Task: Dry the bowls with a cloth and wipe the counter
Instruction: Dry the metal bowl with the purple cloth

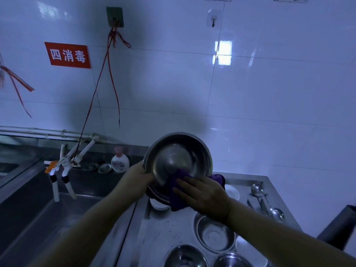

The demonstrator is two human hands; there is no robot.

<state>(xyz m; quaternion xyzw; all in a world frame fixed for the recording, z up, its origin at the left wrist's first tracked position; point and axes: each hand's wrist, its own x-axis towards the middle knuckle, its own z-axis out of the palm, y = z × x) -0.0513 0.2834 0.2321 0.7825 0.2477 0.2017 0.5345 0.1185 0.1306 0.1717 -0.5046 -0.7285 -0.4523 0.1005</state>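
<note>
Above the counter (163, 224), left hand (137, 177) grips bowl (178, 158) facing camera; right hand (204, 195) presses cloth (178, 189).

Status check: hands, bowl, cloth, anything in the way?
Left hand grips steel bowl by its rim, tilted up. Right hand presses purple cloth at the lower edge. More bowls wait on counter. Nothing blocking.

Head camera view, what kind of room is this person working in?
Probably a commercial or canteen kitchen's washing-up area: a steel sink with wall taps, white tiled walls bearing a red sign, and several steel bowls and ladles on a steel counter.
</note>
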